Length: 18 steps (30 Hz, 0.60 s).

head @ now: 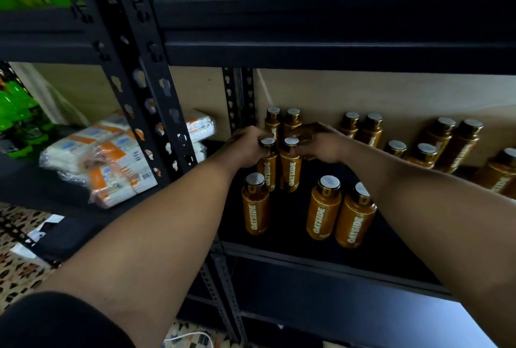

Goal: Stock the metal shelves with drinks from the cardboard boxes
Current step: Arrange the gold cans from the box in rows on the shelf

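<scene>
Bottles of brown oat drink stood in loose pairs along the black metal shelf (321, 258), and both hands were working on the pair at about eleven o'clock from the shelf's middle. Left hand (247, 146) was curled around the neck of the left bottle (267, 165), fingers closed on it just under the white cap. Right hand (321, 142) was closed the same way on the right bottle (290, 167). These two bottles touched each other, and the back pair (282, 121) stood just behind them at twelve o'clock.

Risk, as I judged it, lay in how tightly everything was packed. A push toward twelve o'clock could knock the back pair against the cardboard backing, and tall narrow bottles would likely topple in a row. At six o'clock from the held pair stood a front bottle (255, 204) near the shelf's front lip; a wrist dragged back carelessly could sweep it off the edge. The right forearm passed close over two more bottles (342, 208) at four o'clock, so a lowered elbow could tip those as well. No cardboard boxes of stock were in view.
</scene>
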Motion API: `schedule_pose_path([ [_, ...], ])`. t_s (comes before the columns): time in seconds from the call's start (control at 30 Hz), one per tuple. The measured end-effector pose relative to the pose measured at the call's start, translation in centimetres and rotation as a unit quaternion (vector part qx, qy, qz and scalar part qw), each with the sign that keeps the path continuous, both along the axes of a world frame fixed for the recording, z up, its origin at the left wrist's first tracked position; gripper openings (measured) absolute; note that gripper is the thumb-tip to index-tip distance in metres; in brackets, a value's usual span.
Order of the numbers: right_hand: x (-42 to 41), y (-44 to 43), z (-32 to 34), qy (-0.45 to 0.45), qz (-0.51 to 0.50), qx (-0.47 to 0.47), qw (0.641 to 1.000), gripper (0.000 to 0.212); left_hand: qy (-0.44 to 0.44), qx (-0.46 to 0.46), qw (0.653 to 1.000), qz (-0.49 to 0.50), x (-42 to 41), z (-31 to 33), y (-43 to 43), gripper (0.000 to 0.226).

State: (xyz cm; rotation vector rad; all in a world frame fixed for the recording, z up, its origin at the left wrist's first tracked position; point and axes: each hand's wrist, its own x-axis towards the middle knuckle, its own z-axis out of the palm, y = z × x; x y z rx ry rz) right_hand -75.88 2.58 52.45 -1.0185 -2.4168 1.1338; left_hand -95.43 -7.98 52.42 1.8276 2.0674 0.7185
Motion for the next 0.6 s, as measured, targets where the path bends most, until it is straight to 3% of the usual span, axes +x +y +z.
schedule_pose_path([
  [0.23,-0.15,0.29,-0.33,0.007,-0.002,0.005,1.0,0.046,-0.021,-0.002,1.0,0.019,-0.22,-0.68,0.13,0.043],
  [0.6,-0.92,0.09,-0.3,0.012,-0.012,-0.001,1.0,0.05,-0.035,0.012,0.999,0.025,-0.38,-0.49,-0.29,0.031],
])
